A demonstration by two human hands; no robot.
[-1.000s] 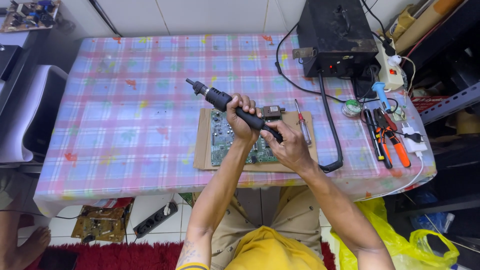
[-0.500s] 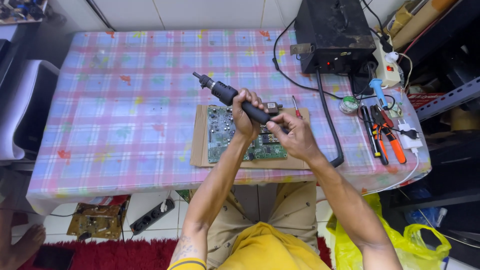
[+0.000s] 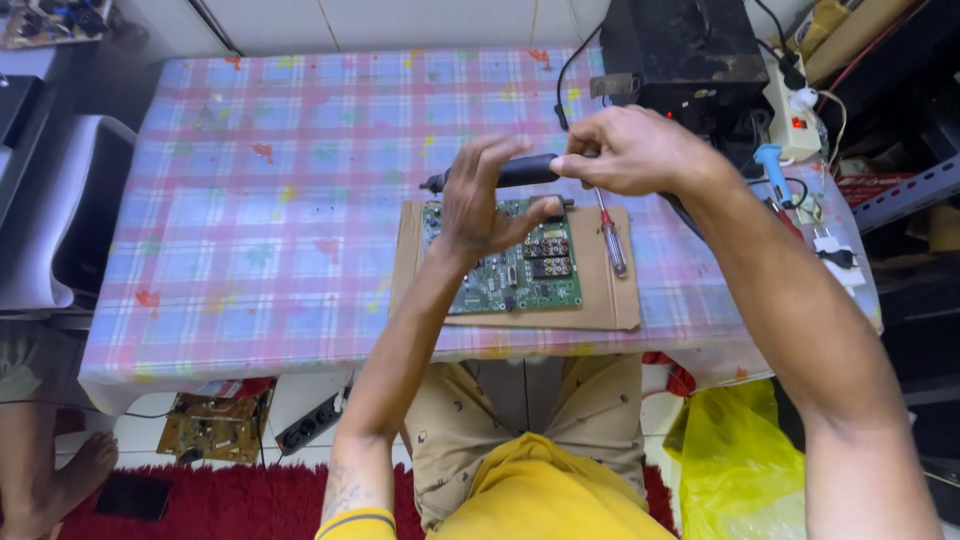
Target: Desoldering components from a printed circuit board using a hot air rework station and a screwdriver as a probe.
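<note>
1. Nearest me I see my yellow shirt (image 3: 545,500) and tan trousers (image 3: 470,420), with a red rug (image 3: 250,500) under the chair and a yellow bag (image 3: 735,460) at my right.
2. On the floor to the left lie a spare brown board (image 3: 210,428) and a power strip (image 3: 312,425); another person's bare foot (image 3: 60,480) shows at the far left edge.
3. On the checked tablecloth (image 3: 250,200) sits a cardboard sheet (image 3: 610,290), and on it the green circuit board (image 3: 510,262). A screwdriver (image 3: 611,237) lies on the cardboard just right of the board.
4. My left hand (image 3: 485,200) hovers above the board, fingers spread apart, the thumb touching the underside of the black hot-air wand (image 3: 500,174) but not gripping it.
5. My right hand (image 3: 635,150) has its fingertips pinched together on the wand's rear end, holding it level above the board's far edge, nozzle pointing left.
6. Farther back stands the black station box (image 3: 690,55), with a white power strip (image 3: 790,105) and a blue-handled tool (image 3: 770,165) to its right.
</note>
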